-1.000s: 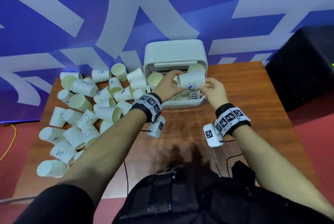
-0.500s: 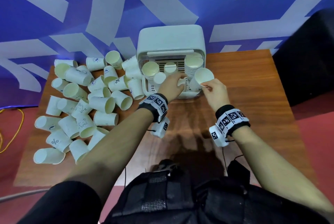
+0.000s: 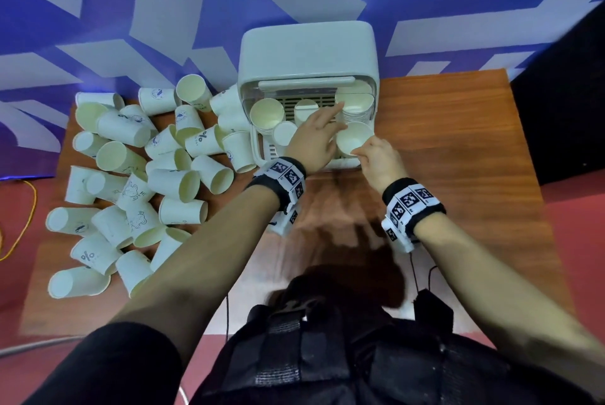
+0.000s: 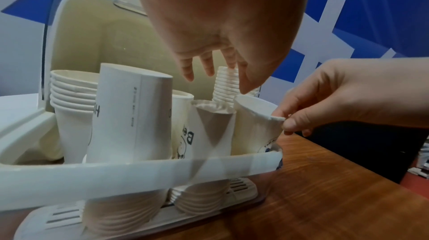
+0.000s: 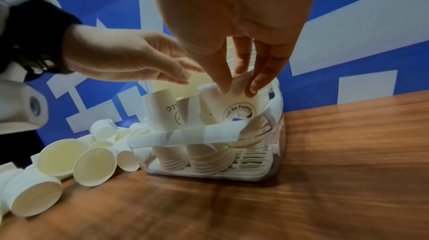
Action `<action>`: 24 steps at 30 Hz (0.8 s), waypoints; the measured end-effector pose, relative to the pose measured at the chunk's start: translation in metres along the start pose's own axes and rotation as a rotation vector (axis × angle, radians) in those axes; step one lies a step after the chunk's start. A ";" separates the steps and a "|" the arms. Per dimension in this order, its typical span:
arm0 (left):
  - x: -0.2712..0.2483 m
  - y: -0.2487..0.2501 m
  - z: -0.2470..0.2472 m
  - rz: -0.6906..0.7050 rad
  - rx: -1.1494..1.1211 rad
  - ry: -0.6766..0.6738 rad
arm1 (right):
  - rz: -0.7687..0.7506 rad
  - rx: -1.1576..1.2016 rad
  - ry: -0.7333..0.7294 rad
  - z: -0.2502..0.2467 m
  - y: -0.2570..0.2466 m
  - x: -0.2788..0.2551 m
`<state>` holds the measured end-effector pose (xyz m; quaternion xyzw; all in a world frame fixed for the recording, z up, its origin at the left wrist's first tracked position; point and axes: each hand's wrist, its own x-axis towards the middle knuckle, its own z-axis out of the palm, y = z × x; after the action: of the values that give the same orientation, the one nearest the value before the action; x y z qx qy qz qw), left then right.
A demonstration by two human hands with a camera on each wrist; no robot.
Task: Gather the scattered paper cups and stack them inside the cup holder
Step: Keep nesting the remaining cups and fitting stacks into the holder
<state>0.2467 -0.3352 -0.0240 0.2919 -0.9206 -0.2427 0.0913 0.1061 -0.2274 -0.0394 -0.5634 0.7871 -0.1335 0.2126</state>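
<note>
The white cup holder (image 3: 307, 54) stands open at the table's back edge, with several cup stacks inside. My right hand (image 3: 357, 152) pinches the rim of a paper cup (image 3: 353, 139) that stands mouth up at the holder's front right corner. The right wrist view shows thumb and fingers (image 5: 239, 88) on this printed cup (image 5: 239, 110). My left hand (image 3: 327, 120) reaches over the holder with straight fingers toward the tall back-right stack (image 3: 357, 103). It holds nothing (image 4: 216, 78); its fingertips are at the stack's top rims (image 4: 226, 82). Scattered cups (image 3: 147, 175) lie left of the holder.
The wooden table (image 3: 458, 143) shows bare wood right of the holder and in front of it. A black box (image 3: 563, 103) stands at the far right. A blue and white wall rises right behind the table. A yellow cable (image 3: 19, 228) lies on the red floor at left.
A second ago both hands held the cup on its side above the holder. Now it stands mouth up in the front right corner, the left hand has let go and reaches further back.
</note>
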 end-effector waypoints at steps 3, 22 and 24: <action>0.004 -0.006 0.000 0.053 0.045 -0.018 | 0.000 -0.066 -0.034 0.003 0.001 0.007; 0.025 -0.013 0.005 0.043 0.007 -0.035 | 0.081 -0.176 -0.174 0.002 -0.002 0.042; 0.025 -0.013 0.008 0.046 -0.006 -0.034 | 0.077 -0.174 -0.181 0.002 -0.002 0.039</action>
<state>0.2302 -0.3559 -0.0362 0.2663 -0.9278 -0.2480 0.0820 0.0980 -0.2653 -0.0476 -0.5588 0.7944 -0.0050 0.2381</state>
